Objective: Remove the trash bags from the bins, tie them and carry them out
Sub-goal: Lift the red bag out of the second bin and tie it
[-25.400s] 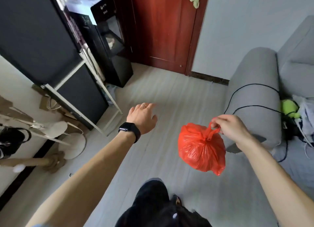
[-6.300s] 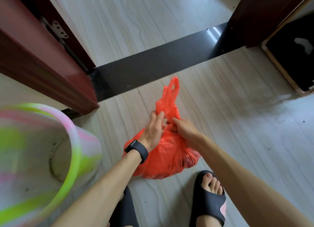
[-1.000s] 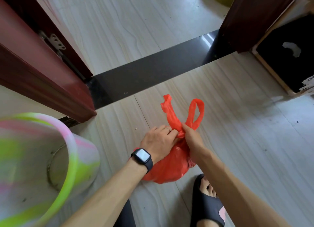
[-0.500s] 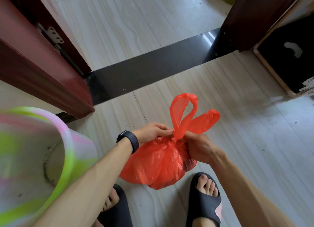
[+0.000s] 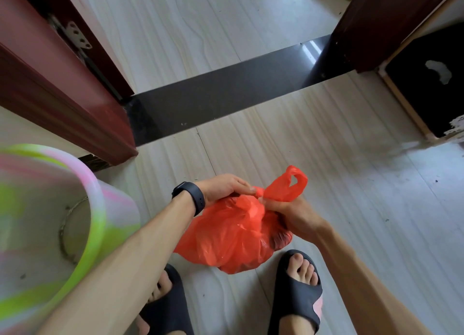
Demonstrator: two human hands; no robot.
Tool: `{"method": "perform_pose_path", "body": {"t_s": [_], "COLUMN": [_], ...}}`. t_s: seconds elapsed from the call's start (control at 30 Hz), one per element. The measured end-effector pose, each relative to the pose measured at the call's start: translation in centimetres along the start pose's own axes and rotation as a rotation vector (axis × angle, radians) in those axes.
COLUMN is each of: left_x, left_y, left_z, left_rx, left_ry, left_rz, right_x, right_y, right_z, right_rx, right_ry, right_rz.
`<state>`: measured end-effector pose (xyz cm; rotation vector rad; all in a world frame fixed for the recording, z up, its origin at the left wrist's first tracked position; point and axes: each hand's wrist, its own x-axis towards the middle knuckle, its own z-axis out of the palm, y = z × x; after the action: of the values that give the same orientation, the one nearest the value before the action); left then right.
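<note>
A full orange-red trash bag (image 5: 233, 236) sits on the pale floor between my two feet. My left hand (image 5: 226, 187), with a black watch on the wrist, pinches one handle end at the bag's neck. My right hand (image 5: 293, 215) grips the other handle at the knot. That handle's loop (image 5: 288, 185) sticks up to the right. A pink-and-green plastic bin (image 5: 57, 224) stands at the left with no bag visible inside.
An open doorway with a black threshold strip (image 5: 226, 93) lies straight ahead. The red door (image 5: 57, 83) and its frame stand at the left, the other jamb (image 5: 386, 23) at the right. A dark cabinet (image 5: 431, 83) stands at the far right. My black slippers (image 5: 298, 292) flank the bag.
The two handle loops, standing tall half a second ago, have been pulled down tight at the bag's neck; one short loop remains. Both hands moved closer together at the knot.
</note>
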<state>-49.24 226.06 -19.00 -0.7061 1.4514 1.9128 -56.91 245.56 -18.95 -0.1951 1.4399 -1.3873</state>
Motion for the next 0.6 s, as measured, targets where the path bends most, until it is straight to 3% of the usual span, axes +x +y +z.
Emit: {"method": "perform_pose_path", "body": {"t_s": [0.2,0.4,0.5,0.6], "left_x": [0.2,0.7,1.4,1.1], "left_y": [0.9,0.4,-0.6,-1.2], "left_z": [0.8,1.8,2.2,2.0], "left_rx": [0.015,-0.050,-0.029,-0.084], "left_ry": [0.015,0.029,0.115,0.059], "left_rz": [0.040,0.016,0.080,0.105], "right_x": [-0.6,0.8,1.3,1.6], "right_y": [-0.8,1.7,1.4,1.4], "right_z": [0.9,-0.3,-0.2,-0.4], "right_rx": [-0.239,-0.413,-0.323,-0.260], "right_ry": [0.175,0.529,0.516,0.445], "right_rz": [-0.124,-0.240,-0.297,-0.246]}}
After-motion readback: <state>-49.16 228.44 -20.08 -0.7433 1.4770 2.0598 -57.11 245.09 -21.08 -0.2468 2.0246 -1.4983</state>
